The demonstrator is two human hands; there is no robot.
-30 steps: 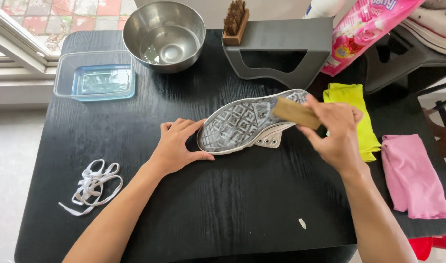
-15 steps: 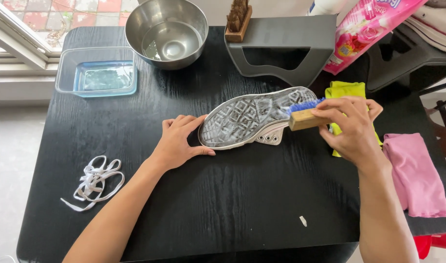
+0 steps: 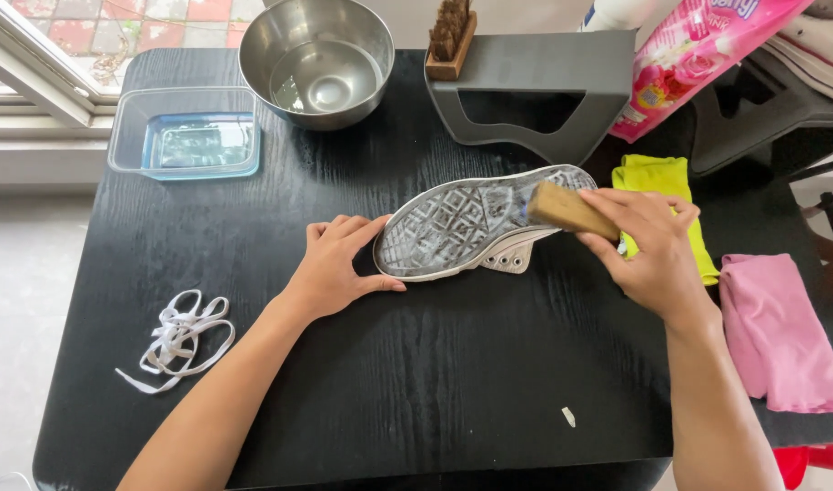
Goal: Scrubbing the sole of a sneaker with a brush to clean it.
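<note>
A white sneaker [image 3: 462, 227] lies sole-up in the middle of the black table [image 3: 416, 364]. My left hand [image 3: 339, 264] presses against its heel end, fingers spread along the rim, steadying it. My right hand [image 3: 648, 245] grips a wooden brush [image 3: 567, 209] whose bristles rest on the toe part of the sole. The sole looks wet or soapy.
A steel bowl [image 3: 316, 59] and a clear plastic tub [image 3: 185, 132] with water stand at the back left. White laces [image 3: 175, 341] lie at the left. A grey stool [image 3: 535, 86] carries a second brush [image 3: 451, 36]. Yellow cloth [image 3: 662, 182] and pink cloth [image 3: 780, 332] lie at the right.
My right hand moved the brush out past the toe of the sole and has brought it back onto it. My left hand has stayed at the heel.
</note>
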